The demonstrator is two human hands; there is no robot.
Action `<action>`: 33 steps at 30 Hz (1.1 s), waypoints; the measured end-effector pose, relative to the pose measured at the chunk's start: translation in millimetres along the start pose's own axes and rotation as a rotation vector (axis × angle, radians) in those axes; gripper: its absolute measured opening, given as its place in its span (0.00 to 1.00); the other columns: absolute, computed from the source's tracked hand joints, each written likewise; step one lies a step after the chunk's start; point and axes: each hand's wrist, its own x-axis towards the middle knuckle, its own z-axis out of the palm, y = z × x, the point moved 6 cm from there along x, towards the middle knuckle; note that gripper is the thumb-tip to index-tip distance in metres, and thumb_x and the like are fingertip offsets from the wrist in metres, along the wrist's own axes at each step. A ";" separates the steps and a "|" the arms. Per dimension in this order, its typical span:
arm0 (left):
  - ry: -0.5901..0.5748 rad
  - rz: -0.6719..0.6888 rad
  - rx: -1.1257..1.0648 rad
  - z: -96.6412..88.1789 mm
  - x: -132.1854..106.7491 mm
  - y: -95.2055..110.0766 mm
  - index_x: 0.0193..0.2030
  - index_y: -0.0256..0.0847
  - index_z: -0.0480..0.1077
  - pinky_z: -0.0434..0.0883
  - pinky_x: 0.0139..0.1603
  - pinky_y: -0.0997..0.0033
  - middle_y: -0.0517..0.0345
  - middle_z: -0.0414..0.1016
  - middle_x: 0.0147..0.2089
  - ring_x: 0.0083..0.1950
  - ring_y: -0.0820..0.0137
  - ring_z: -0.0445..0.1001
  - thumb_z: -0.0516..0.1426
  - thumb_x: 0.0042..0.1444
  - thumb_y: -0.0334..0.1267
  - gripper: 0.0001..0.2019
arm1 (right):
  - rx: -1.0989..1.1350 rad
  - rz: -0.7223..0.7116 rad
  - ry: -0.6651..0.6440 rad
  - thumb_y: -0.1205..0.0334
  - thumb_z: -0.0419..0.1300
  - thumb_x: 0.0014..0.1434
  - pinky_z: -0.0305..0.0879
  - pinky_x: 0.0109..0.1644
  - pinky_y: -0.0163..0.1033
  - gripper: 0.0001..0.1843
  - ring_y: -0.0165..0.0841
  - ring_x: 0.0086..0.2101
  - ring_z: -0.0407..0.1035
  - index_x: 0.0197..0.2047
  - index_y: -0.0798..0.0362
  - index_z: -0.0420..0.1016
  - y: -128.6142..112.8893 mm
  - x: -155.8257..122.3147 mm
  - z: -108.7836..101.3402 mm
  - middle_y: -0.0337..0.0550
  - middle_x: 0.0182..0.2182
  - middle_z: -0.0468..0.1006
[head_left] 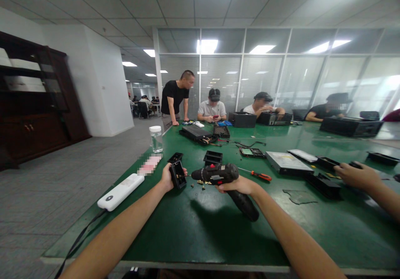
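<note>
My left hand (168, 176) grips a small black plastic box (178, 175) tilted up on the table, its open side turned to the right. Small brass-coloured pieces show inside it. My right hand (239, 185) is wrapped round a black cordless drill (215, 173) with red details. The drill points left, its bit close to the box's opening; whether the tip touches anything inside I cannot tell. Several small brass-coloured parts (202, 183) lie on the green table (175, 237) beneath the drill. Behind the box are another black plastic piece (175, 157) and a black compartmented box (213, 157).
An orange-handled screwdriver (261, 175) lies right of the drill. At left are a white power bank (121, 191) with a strap and a clear jar (156, 139). A co-worker's hand (356, 174) is at right, near a metal drive (289, 163). Several people sit or stand beyond.
</note>
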 end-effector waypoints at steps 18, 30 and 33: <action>0.014 -0.013 -0.026 3.8 -3.5 0.7 0.30 0.25 0.67 0.65 0.34 0.60 0.40 0.70 0.28 0.30 0.61 0.70 0.42 0.46 0.48 0.24 | 0.007 0.007 -0.031 0.61 0.55 0.45 0.61 0.33 0.37 0.08 0.30 0.26 0.63 0.31 0.52 0.68 2.9 0.7 -0.3 0.44 0.24 0.67; 0.004 -0.024 -0.016 -1.8 0.5 -2.5 0.30 0.26 0.67 0.65 0.35 0.59 0.41 0.70 0.28 0.30 0.60 0.70 0.43 0.45 0.49 0.24 | -0.111 0.008 -0.073 0.59 0.53 0.48 0.60 0.35 0.35 0.08 0.28 0.29 0.64 0.31 0.53 0.68 2.2 -0.6 0.9 0.44 0.26 0.68; 0.017 -0.033 -0.027 -1.7 -0.3 -2.4 0.30 0.27 0.67 0.65 0.34 0.59 0.41 0.70 0.28 0.30 0.61 0.70 0.43 0.45 0.49 0.24 | -0.255 0.014 0.006 0.58 0.53 0.48 0.62 0.34 0.33 0.08 0.28 0.28 0.64 0.29 0.53 0.69 2.2 -0.5 -1.8 0.43 0.25 0.68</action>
